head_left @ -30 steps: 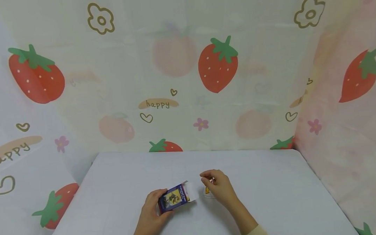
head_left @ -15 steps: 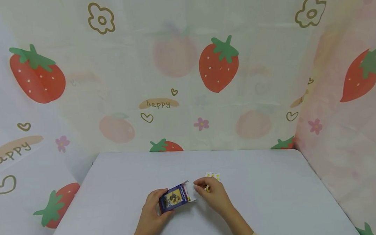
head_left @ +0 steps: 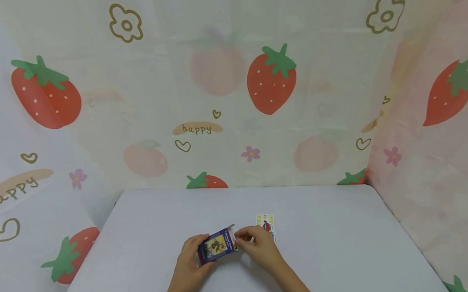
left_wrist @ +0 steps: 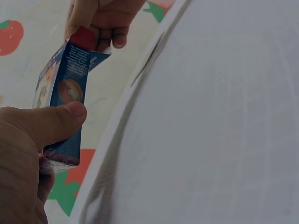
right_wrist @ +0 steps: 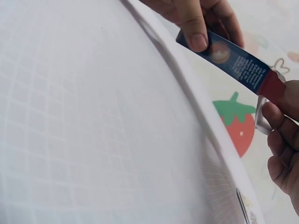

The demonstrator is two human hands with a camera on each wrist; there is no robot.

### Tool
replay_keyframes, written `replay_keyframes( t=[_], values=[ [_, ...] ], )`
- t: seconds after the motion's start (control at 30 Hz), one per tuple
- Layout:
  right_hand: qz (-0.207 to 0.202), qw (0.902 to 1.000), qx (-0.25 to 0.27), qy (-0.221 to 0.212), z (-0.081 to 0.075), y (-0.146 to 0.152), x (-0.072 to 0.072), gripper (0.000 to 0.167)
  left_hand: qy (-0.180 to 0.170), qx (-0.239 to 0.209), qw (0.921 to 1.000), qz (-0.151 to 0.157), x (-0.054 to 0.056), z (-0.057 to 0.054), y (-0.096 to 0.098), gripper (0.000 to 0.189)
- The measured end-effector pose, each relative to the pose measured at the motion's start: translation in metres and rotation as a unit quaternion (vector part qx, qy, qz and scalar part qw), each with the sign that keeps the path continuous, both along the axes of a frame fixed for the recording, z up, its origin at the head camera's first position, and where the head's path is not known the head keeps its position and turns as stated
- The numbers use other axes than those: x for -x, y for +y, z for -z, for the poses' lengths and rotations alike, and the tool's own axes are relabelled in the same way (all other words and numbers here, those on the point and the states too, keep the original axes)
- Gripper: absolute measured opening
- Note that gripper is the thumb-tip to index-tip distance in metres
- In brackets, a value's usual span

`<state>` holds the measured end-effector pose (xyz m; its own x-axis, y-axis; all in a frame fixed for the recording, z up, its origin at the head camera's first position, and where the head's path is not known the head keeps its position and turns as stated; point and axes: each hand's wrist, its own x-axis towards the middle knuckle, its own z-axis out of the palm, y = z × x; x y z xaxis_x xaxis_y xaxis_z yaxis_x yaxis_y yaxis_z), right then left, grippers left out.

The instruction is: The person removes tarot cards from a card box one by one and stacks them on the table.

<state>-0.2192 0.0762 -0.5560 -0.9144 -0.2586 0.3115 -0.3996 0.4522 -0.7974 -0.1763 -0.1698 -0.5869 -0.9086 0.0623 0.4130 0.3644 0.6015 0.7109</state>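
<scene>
The left hand kept its hold on the box, thumb on one narrow side and fingers round the other, and neither had shifted noticeably since a second earlier. The box was tilted, its picture side up and its open end towards the right hand.

That right hand was what had moved. A second before, it had been over the cards; half a second before, it was nearing the box; now its curled fingertips were right at the open end. Thumb and forefinger looked close together there, but I couldn't tell whether they pinched the flap, a card or nothing. From the head view the white inside of the flap, plain to see earlier, was mostly hidden behind the fingers.

The cards lay on the white table, just beyond the right hand and partly covered by it. More of them showed than half a second before: the top one's red-and-blue figure had come into sight among the yellow marks.
</scene>
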Motion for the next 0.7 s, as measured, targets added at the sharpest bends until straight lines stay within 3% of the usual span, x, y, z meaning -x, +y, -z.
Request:
replay_keyframes(
  t=[0.7],
  values=[
    [0.014,0.9996,-0.012,-0.021,0.0033,-0.0052,-0.0015,0.018,0.02,0.0,0.9997,0.012,0.0011,0.0004,0.0005,0.08]
  ],
)
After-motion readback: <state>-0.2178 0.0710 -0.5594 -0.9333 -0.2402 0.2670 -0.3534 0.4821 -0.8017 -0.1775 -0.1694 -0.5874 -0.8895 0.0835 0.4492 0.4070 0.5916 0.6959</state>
